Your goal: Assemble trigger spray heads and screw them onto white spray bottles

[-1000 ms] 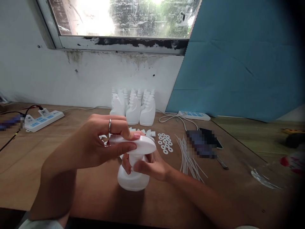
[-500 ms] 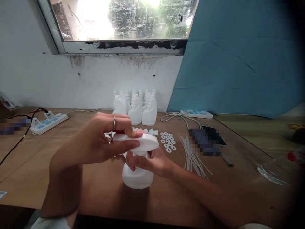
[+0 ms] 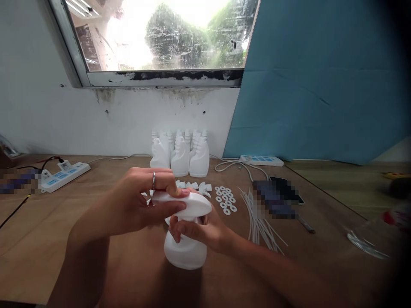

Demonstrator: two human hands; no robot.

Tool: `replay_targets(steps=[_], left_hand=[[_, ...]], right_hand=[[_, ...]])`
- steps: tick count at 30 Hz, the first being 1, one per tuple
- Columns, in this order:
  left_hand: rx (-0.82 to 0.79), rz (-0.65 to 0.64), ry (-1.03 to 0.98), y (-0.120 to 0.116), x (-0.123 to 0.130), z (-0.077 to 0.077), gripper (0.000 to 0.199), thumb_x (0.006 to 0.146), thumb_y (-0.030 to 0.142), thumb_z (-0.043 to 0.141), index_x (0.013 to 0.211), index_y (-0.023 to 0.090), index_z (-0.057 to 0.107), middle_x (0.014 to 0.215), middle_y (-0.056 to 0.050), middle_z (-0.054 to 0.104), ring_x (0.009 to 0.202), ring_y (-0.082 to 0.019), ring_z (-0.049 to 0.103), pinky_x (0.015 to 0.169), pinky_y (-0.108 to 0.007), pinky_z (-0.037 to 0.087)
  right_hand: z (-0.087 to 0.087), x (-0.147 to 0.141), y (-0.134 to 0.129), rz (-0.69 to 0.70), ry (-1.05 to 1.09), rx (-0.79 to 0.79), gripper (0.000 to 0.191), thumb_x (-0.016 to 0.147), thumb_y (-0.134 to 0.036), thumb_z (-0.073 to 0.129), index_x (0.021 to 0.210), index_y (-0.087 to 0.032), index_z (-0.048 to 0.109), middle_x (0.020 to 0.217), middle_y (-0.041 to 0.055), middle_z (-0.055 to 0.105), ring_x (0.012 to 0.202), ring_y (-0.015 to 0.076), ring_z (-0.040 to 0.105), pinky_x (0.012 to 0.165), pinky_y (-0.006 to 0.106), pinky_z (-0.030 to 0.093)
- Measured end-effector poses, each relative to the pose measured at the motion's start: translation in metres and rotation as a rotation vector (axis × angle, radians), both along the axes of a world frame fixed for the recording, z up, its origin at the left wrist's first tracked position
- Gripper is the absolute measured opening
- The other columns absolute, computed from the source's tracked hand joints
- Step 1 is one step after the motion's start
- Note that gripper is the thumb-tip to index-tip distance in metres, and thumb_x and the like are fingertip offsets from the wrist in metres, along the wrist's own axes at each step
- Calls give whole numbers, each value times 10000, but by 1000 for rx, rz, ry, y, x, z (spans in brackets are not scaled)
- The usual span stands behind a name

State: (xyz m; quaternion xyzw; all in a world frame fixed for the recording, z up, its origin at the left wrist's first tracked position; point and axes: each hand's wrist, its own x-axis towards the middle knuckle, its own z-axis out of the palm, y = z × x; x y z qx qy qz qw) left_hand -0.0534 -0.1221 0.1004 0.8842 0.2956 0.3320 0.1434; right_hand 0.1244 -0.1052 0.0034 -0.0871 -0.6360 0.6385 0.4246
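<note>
A white plastic spray bottle [image 3: 186, 255] stands upright on the wooden table in front of me, with a white trigger spray head [image 3: 198, 205] on top. My left hand [image 3: 157, 199], a ring on one finger, pinches the spray head from the left between thumb and fingers. Just below it, my right hand [image 3: 199, 229] is closed around the bottle's neck; the collar is mostly hidden by its fingers. Behind my hands lie several small white plastic parts [image 3: 205, 187], partly covered.
Several white bottles without spray heads [image 3: 180, 158] stand against the wall. White ring washers [image 3: 225, 199] and thin white tubes [image 3: 258, 222] lie right of centre. Farther right are phones [image 3: 287, 190] and a clear bottle [image 3: 372, 235]. Power strips [image 3: 66, 176] [image 3: 261, 160] sit left and at the back.
The view has tilted up slightly, so everything sits lower in the picture. Both hands keep the same hold on the spray head and the bottle's neck.
</note>
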Motion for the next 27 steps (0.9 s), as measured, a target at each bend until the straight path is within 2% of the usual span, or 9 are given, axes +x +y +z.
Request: replay_targets(steps=[4, 6, 8, 10, 14, 18, 21, 24, 27], left_hand=[[-8, -13, -46, 0, 2, -4, 219, 816, 190, 673, 656, 153, 528, 665, 20, 560, 558, -61, 480, 494, -167, 375], [-2, 7, -101, 0, 3, -9, 160, 813, 180, 675, 698, 156, 567, 668, 15, 559, 559, -68, 484, 480, -173, 370], [6, 23, -166, 0, 3, -16, 35, 824, 179, 665, 809, 170, 635, 732, -8, 593, 609, -89, 521, 511, -187, 409], [24, 56, -221, -3, 0, -27, 168, 830, 190, 663, 997, 211, 662, 908, -49, 637, 752, -132, 577, 630, -226, 480], [-56, 213, -390, -17, -13, -70, 455, 880, 301, 602, 1321, 305, 494, 1273, -97, 554, 1038, -215, 572, 869, -336, 510], [-369, 356, -403, -35, -17, -133, 585, 824, 457, 641, 1363, 339, 445, 1243, -79, 616, 1052, -263, 625, 917, -384, 535], [-492, 412, -312, -48, -8, -169, 623, 763, 456, 702, 1338, 340, 489, 1253, -58, 638, 1084, -290, 637, 926, -384, 547], [-473, 460, -281, -61, -10, -186, 476, 770, 448, 684, 1225, 353, 579, 1149, -16, 697, 1027, -274, 672, 876, -334, 572], [-372, 693, -286, -75, -41, -184, 417, 732, 493, 697, 1120, 360, 618, 1003, 17, 732, 937, -269, 700, 766, -301, 597]], right_hand=[[7, 4, 7, 135, -76, -36, 422, 739, -372, 763, 968, -192, 458, 731, -23, 575, 643, 117, 538, 595, 256, 440], [10, 6, 10, 176, -191, -70, 383, 709, -384, 780, 892, -178, 513, 717, -23, 564, 651, 112, 529, 591, 242, 428], [13, 7, 12, 170, -288, -96, 336, 711, -396, 769, 794, -168, 536, 692, -21, 550, 660, 114, 520, 588, 236, 415], [14, 8, 10, 141, -313, -76, 293, 727, -376, 751, 774, -164, 554, 698, -20, 546, 671, 113, 511, 592, 234, 405], [17, 8, 1, 87, -287, 37, 211, 792, -331, 682, 795, -152, 570, 731, -7, 543, 678, 108, 499, 619, 242, 412], [17, 7, -2, 94, -238, -4, 288, 793, -406, 697, 884, -144, 621, 761, 2, 558, 703, 114, 522, 659, 253, 446], [16, 8, -1, 187, -223, -68, 436, 793, -410, 708, 1133, -154, 617, 830, 21, 607, 774, 137, 581, 737, 281, 477], [10, 10, -2, 219, -232, -45, 740, 775, -328, 745, 1419, -236, 391, 1109, 73, 613, 973, 175, 599, 847, 311, 480], [-3, 16, -1, 115, -210, 39, 815, 781, -289, 751, 1458, -311, 296, 1405, 87, 428, 1191, 192, 504, 1001, 340, 412]])
